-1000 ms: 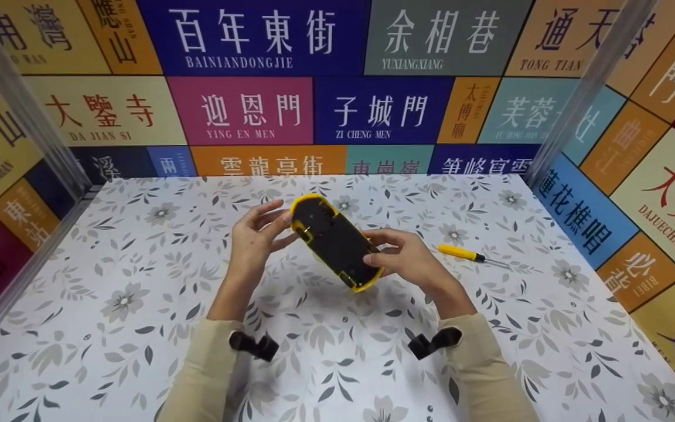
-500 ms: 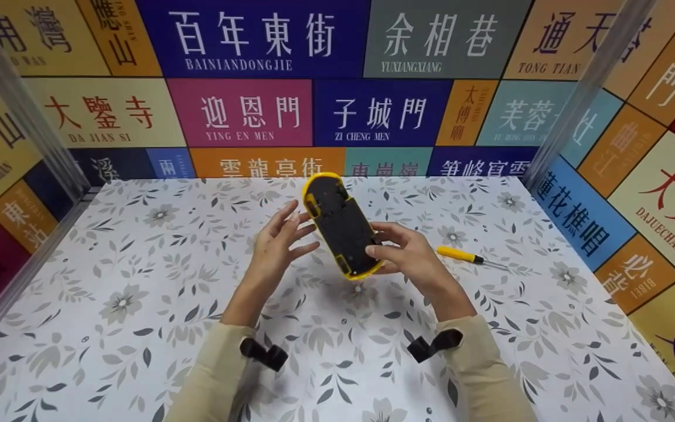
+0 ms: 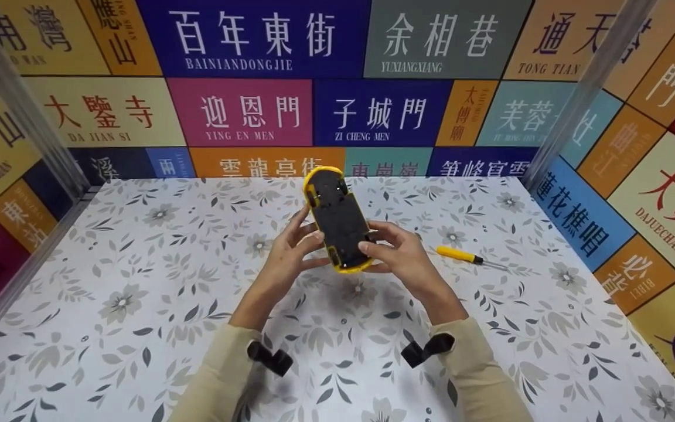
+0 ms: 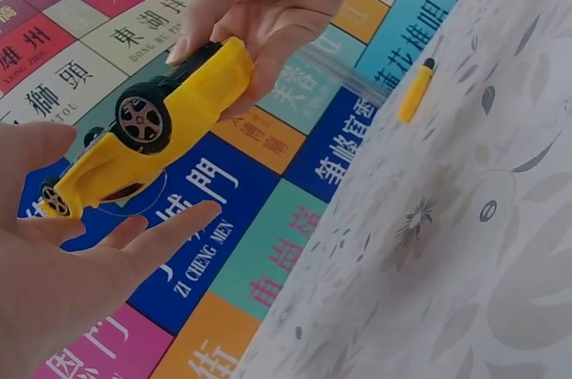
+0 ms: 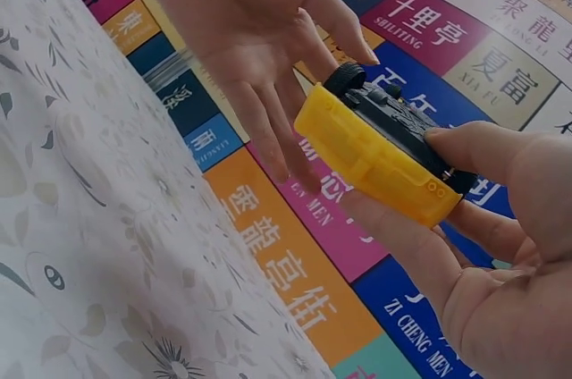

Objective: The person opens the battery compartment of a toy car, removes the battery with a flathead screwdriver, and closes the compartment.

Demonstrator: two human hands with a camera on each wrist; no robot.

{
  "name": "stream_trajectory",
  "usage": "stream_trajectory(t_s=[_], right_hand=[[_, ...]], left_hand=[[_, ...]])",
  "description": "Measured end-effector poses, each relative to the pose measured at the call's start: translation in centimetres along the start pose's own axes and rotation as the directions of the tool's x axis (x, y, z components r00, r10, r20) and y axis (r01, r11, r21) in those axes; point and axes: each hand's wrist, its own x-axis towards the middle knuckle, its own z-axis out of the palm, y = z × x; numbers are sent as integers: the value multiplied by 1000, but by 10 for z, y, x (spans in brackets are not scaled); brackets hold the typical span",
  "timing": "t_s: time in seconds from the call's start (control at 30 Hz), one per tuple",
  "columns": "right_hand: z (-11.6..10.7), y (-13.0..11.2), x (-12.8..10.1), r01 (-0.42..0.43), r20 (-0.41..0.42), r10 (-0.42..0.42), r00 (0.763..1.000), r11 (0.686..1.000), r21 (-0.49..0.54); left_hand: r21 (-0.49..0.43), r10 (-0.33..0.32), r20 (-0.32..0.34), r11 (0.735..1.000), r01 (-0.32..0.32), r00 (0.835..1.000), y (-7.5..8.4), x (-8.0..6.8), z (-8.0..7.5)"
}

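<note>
Yellow toy car [image 3: 339, 221] is held up in the air above the flowered counter [image 3: 138, 281], turned underside-up toward the head camera so that its black chassis faces the person, with one end pointing away toward the back wall and the other end down between the two hands. The right hand [image 3: 399, 258] grips the near end of the car, thumb curled over the black underside and fingers wrapped beneath the yellow body; the right wrist view shows the thumb pressed on the chassis edge and the fingers cupped under the shell. The left hand [image 3: 292, 253] lies against the car's left side with its fingers straight and spread, fingertips touching or just beside the body; from the left wrist view the fingers are open beneath the car and not curled round it, and whether they truly touch cannot be told there. That same view shows the car's silver-spoked wheels. A screwdriver [image 3: 460, 254] with a yellow handle lies on the counter to the right of the hands, apart from them. Walls covered in coloured panels with Chinese lettering [image 3: 244, 111] surround the counter.
</note>
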Motion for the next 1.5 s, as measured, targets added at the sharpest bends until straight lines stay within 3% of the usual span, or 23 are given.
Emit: stream_trajectory(t_s=[0.23, 0.47, 0.73, 0.9, 1.3, 1.5], right_hand=[[7, -1, 0, -84, -46, 81, 996, 994, -68], [11, -2, -1, -80, -44, 76, 996, 991, -107], [11, -2, -3, -73, -64, 62, 996, 980, -186], [8, -4, -3, -83, -90, 66, 994, 977, -197], [3, -5, -5, 77, -116, -103, 988, 974, -212], [3, -4, -6, 150, -97, -183, 978, 949, -277]], left_hand=[[-9, -15, 43, 1000, 16, 999, -3, -1, 1], [-5, 6, 56, 1000, -5, 998, -6, -1, 2], [1, -8, -19, 1000, 8, 1000, -10, -1, 3], [14, -14, -32, 1000, 14, 999, -11, -1, 4], [34, -57, -51, 998, 59, 997, -13, 2, 7], [33, -63, -13, 997, 63, 998, -15, 2, 8]])
